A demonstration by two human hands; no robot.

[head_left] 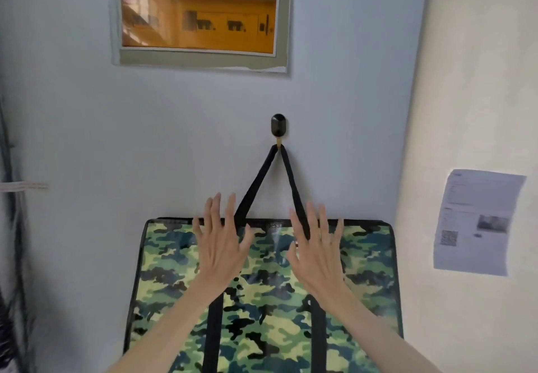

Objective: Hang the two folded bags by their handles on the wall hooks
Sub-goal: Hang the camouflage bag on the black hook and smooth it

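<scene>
A green camouflage bag (270, 299) with black trim hangs flat against the pale blue wall. Its black handle (262, 177) is looped over a black wall hook (278, 125). My left hand (221, 244) is spread open in front of the bag's upper left part, fingers apart and holding nothing. My right hand (317, 250) is spread the same way over the upper right part, just beside the handle's right strap. I cannot tell whether the palms touch the bag. Only one bag and one hook are in view.
An electrical panel (201, 20) with an orange window is set in the wall above the hook. A printed paper sheet (477, 224) is stuck on the white wall to the right. Dark cables or fabric (11, 227) run along the left edge.
</scene>
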